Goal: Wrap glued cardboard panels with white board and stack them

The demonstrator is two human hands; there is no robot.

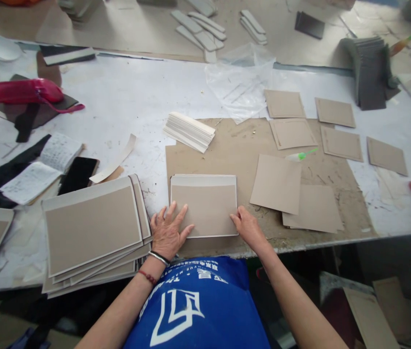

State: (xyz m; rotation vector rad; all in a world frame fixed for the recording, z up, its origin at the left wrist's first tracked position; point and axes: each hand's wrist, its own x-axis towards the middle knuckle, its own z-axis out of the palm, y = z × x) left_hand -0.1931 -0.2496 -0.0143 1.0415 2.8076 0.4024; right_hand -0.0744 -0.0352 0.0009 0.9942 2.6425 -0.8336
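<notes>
In front of me a flat beige panel (205, 208) with pale edges lies on a brown board (227, 145). My left hand (169, 230) rests on the panel's left side, fingers spread. At the panel's right edge, my right hand (247, 225) has its fingers curled in, with thumb and forefinger at the edge. Left of my left hand is a stack of similar larger beige panels (92, 228). Loose beige sheets (276, 184) lie to the right of my right hand. Beyond the panel sits a bundle of white strips (189, 131).
A clear plastic bag (242, 80) and several small beige pieces (292, 133) lie farther back. A green-tipped applicator (302, 156) rests by the sheets. At left are a phone (78, 174), an open notebook (41, 167) and a red pouch (23, 91). Dark pieces (369, 72) stand stacked at back right.
</notes>
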